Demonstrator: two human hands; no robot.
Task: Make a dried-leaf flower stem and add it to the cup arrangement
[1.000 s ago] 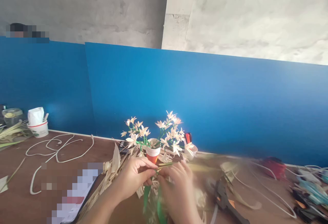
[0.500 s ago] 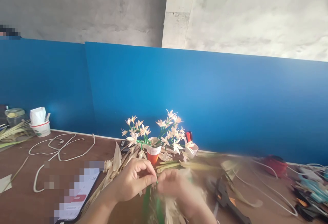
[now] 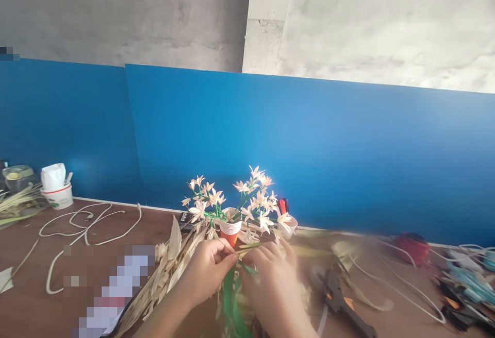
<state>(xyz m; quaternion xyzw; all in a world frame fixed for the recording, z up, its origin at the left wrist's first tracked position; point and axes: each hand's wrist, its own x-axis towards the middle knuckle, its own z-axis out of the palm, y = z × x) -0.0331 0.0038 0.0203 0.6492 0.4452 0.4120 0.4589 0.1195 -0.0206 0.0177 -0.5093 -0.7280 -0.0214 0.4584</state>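
My left hand (image 3: pixel 211 268) is closed in a pinch, thumb against forefinger, on something too small to make out. Close beside it, my right hand (image 3: pixel 270 276) has its fingers bent around green tape (image 3: pixel 229 291), which loops down between the hands. Just beyond them, an orange-and-white paper cup (image 3: pixel 231 230) holds handmade cream flowers (image 3: pixel 263 196) on green stems. Dried corn husks (image 3: pixel 164 271) lie under and left of my hands.
A phone (image 3: pixel 119 291) lies at the left, with a white cable (image 3: pixel 87 227) behind it. To the right rests a black glue gun (image 3: pixel 340 302). A white tub (image 3: pixel 57 196) stands far left. Scissors (image 3: pixel 456 307) lie far right, and a blue partition (image 3: pixel 290 142) borders the table.
My right hand has turned its back upward and moved up slightly, its fingers reaching farther forward. The green tape beneath has shifted and shows a wider loop. My left hand keeps its pinch.
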